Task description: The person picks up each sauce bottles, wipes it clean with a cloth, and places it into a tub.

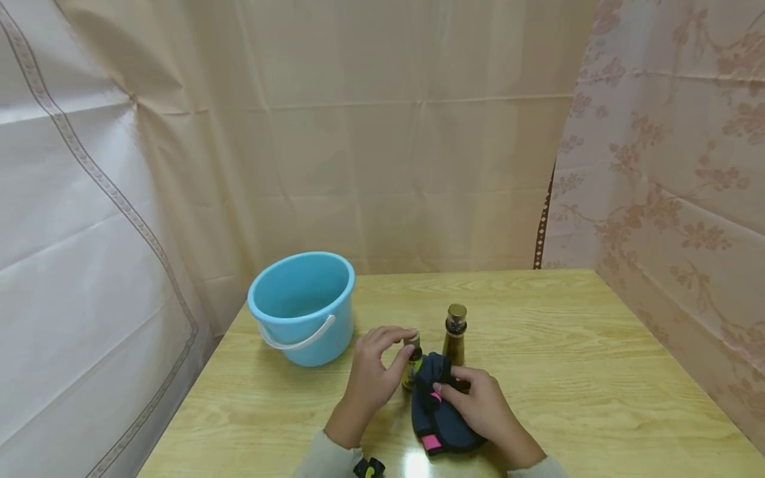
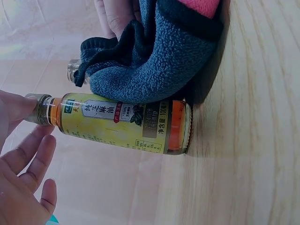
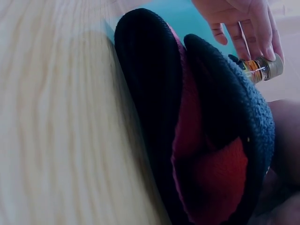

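Note:
My left hand pinches the greenish cap of a small sesame oil bottle between thumb and fingertips. The bottle stands upright on the table, its yellow label facing the left wrist camera. My right hand grips a folded dark blue cleaning cloth with black edging and a pink inner side, visible in the right wrist view. In the left wrist view the cloth lies along the bottle's side; whether it presses on the glass I cannot tell. Behind the cloth stands a second, taller bottle with a gold cap, its lower part hidden.
A light blue bucket with a white handle stands at the table's back left. The wooden table reaches back to a beige curtain. Hanging cloths close in the left and right sides.

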Tool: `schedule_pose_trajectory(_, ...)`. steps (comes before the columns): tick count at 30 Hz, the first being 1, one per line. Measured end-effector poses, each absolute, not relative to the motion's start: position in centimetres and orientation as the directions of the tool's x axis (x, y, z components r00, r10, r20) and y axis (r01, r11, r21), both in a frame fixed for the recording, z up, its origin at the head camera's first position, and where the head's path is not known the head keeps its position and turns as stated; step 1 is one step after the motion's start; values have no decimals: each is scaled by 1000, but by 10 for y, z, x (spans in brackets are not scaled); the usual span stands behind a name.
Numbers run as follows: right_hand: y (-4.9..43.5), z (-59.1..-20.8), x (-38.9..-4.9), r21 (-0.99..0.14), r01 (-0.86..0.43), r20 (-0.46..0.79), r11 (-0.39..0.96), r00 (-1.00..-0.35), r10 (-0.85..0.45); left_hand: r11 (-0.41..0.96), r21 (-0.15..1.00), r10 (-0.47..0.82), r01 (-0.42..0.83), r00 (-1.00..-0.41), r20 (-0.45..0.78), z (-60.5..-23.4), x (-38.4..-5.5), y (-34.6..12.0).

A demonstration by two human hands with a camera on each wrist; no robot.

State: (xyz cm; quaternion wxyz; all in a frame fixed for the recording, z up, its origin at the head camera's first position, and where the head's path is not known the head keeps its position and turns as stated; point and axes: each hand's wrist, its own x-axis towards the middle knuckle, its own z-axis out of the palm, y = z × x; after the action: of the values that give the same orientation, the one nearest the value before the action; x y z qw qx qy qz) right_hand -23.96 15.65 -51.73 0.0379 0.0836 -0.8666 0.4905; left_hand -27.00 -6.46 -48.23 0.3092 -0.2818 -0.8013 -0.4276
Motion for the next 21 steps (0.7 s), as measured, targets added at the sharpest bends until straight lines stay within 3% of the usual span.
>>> schedule_pose_trajectory(6, 157, -517, -240, -826, -189, 156, 531, -982, -107, 487, 504, 178, 713, -646, 742, -484, -272, -64)
schedule_pose_trajectory(14, 156, -518, -240, -833, -163, 132, 529, -987, -97, 489, 585, 136, 647, -719, 681, -484, -267, -63)
schedule_pose_trajectory(21, 157, -521, -242, -849, -161, 127, 504, -987, -102, 486, 565, 122, 667, -691, 712, -483, -267, -60)
